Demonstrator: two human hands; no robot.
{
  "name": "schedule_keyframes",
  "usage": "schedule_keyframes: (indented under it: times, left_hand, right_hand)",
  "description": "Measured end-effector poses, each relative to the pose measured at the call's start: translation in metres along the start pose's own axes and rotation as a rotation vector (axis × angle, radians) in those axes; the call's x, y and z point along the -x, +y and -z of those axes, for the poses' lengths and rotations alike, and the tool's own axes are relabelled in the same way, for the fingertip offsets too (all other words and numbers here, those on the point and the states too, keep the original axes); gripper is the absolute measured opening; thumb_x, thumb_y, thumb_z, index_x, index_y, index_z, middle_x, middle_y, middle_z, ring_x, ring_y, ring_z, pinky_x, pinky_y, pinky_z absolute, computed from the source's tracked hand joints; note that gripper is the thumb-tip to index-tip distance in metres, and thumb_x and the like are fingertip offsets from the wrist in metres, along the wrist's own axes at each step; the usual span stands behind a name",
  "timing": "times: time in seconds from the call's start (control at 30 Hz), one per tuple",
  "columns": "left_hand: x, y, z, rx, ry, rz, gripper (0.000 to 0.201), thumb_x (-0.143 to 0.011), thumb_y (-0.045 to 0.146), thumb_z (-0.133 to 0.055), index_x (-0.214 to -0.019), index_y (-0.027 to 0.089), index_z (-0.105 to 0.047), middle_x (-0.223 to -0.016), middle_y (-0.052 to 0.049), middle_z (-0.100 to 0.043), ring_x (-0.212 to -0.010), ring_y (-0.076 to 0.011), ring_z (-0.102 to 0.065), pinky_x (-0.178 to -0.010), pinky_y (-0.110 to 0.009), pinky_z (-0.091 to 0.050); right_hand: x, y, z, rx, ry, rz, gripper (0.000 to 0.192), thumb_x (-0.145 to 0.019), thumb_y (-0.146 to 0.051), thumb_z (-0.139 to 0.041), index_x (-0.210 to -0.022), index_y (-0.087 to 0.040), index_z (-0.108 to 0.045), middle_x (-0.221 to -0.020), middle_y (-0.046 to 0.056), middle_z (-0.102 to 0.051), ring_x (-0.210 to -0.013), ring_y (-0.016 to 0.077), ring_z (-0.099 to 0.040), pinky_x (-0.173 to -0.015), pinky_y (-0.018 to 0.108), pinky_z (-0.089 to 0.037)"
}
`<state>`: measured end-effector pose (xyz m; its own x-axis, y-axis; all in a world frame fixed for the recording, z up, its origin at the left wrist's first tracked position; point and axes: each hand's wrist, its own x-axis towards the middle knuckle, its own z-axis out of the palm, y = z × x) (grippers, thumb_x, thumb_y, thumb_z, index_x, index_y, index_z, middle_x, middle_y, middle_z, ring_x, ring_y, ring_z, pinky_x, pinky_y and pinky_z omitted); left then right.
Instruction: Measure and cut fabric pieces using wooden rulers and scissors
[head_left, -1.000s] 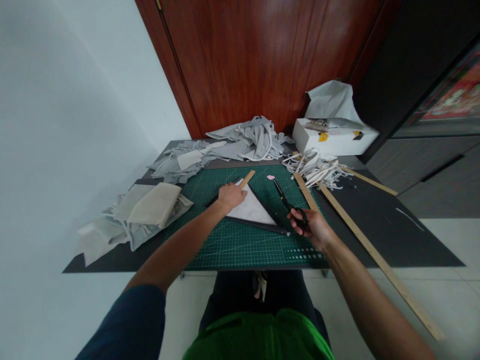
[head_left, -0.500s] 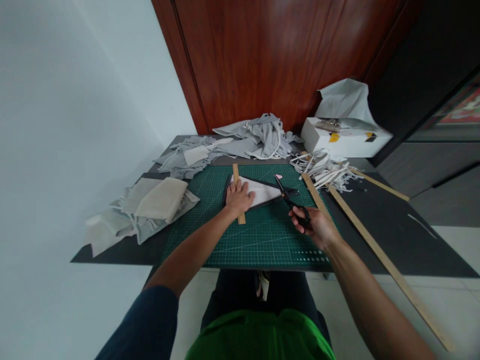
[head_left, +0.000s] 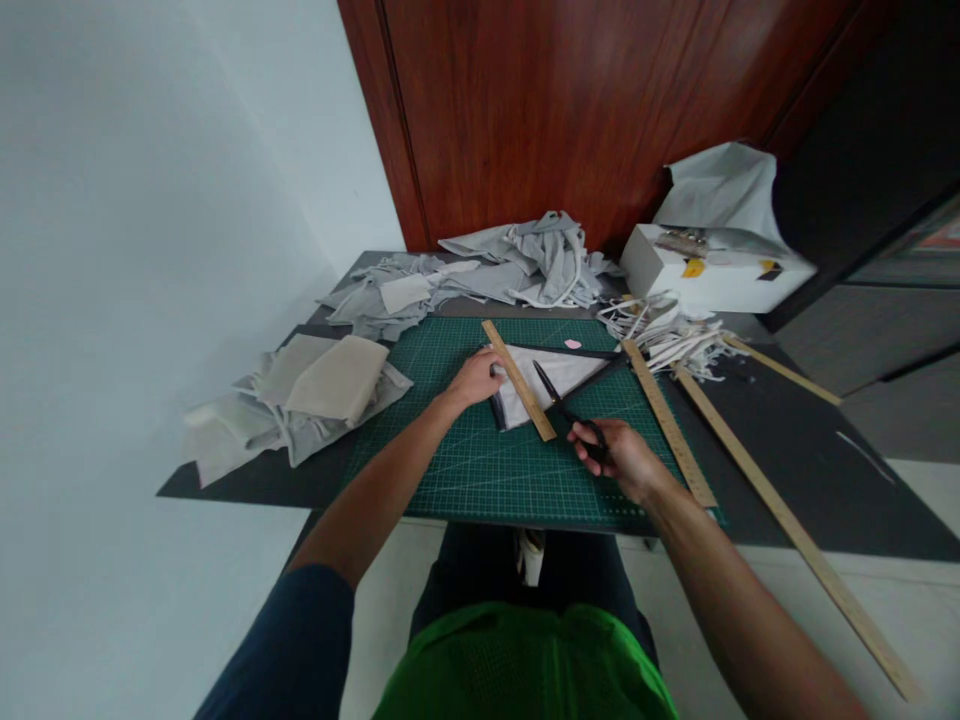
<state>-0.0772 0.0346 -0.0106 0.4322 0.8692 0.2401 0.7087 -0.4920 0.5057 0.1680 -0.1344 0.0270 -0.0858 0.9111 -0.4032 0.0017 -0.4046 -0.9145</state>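
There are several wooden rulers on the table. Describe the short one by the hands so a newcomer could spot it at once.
On the green cutting mat, find the white fabric triangle. The short wooden ruler lies slanted across its left end, between the left hand and the scissors. The other rulers are longer.

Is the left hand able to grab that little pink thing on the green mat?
Probably yes: the left hand lies near the pink piece, with only the flat ruler and cloth between.

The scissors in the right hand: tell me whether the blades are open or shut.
Shut, as far as the view shows. The scissors show one dark, narrow line from tip to handles, no V between blades. The right hand grips the handles over the green cutting mat.
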Motion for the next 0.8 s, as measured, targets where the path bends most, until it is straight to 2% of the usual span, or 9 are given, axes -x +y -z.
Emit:
schedule_keyframes:
  times: [0.13, 0.23, 0.33, 0.43, 0.53, 0.67, 0.8]
  left_hand:
    - [0.018, -0.018, 0.005, -0.025, -0.051, -0.068, 0.025, -0.08, 0.021, -0.073, -0.104, 0.02, -0.074, -0.138, -0.01, -0.065, -0.131, -0.0275, -0.063, -0.118, -0.044, -0.046]
    - [0.027, -0.019, 0.009, -0.033, -0.08, -0.076, 0.032, -0.078, 0.028, -0.077, -0.109, 0.02, -0.074, -0.149, -0.013, -0.057, -0.137, -0.0314, -0.058, -0.12, -0.048, -0.043]
    - [0.034, -0.022, 0.014, 0.004, -0.083, -0.12, 0.034, -0.077, 0.022, -0.076, -0.111, 0.02, -0.073, -0.148, -0.012, -0.058, -0.136, -0.0292, -0.059, -0.12, -0.045, -0.043]
    - [0.04, -0.024, 0.018, 0.031, -0.06, -0.148, 0.035, -0.074, 0.012, -0.072, -0.108, 0.02, -0.073, -0.144, -0.01, -0.061, -0.135, -0.0259, -0.059, -0.12, -0.041, -0.044]
    - [0.047, -0.019, 0.018, 0.004, -0.022, -0.127, 0.027, -0.075, 0.009, -0.068, -0.099, 0.02, -0.074, -0.133, -0.009, -0.067, -0.128, -0.0245, -0.062, -0.116, -0.041, -0.047]
    - [0.058, -0.001, 0.016, -0.089, 0.037, -0.052, 0.015, -0.08, 0.01, -0.063, -0.081, 0.021, -0.073, -0.106, -0.006, -0.074, -0.107, -0.0238, -0.068, -0.104, -0.042, -0.052]
    - [0.075, 0.02, 0.011, -0.111, 0.086, 0.027, 0.012, -0.086, 0.02, -0.065, -0.077, 0.021, -0.073, -0.099, -0.005, -0.074, -0.098, -0.0236, -0.067, -0.1, -0.042, -0.051]
  right_hand:
    - [-0.004, 0.002, -0.022, 0.042, -0.088, -0.013, 0.038, -0.072, -0.052, -0.074, -0.076, -0.016, -0.066, -0.058, -0.001, -0.058, -0.04, 0.008, -0.044, -0.04, 0.025, -0.014]
    - [-0.006, 0.004, -0.035, 0.06, -0.077, -0.041, 0.034, -0.073, -0.049, -0.073, -0.073, -0.016, -0.065, -0.057, -0.001, -0.058, -0.039, 0.0078, -0.044, -0.039, 0.024, -0.013]
    - [-0.005, 0.008, -0.039, 0.053, -0.044, -0.072, 0.031, -0.075, -0.045, -0.072, -0.071, -0.015, -0.064, -0.056, -0.001, -0.057, -0.038, 0.0074, -0.044, -0.039, 0.024, -0.013]
    - [0.0, 0.015, -0.041, 0.021, -0.025, -0.08, 0.029, -0.077, -0.044, -0.071, -0.074, -0.015, -0.065, -0.057, -0.001, -0.058, -0.039, 0.0074, -0.044, -0.038, 0.023, -0.013]
    - [0.006, 0.023, -0.048, -0.022, -0.017, -0.079, 0.029, -0.078, -0.043, -0.069, -0.077, -0.015, -0.065, -0.059, -0.001, -0.059, -0.04, 0.0074, -0.045, -0.037, 0.022, -0.014]
    - [0.015, 0.033, -0.065, -0.13, -0.075, -0.062, 0.026, -0.076, -0.039, -0.073, -0.073, -0.016, -0.061, -0.062, 0.0, -0.059, -0.044, 0.0075, -0.048, -0.038, 0.021, -0.014]
    - [0.023, 0.041, -0.082, -0.225, -0.116, -0.082, 0.021, -0.068, -0.029, -0.076, -0.072, -0.015, -0.061, -0.071, 0.005, -0.066, -0.053, 0.0105, -0.059, -0.039, 0.019, -0.021]
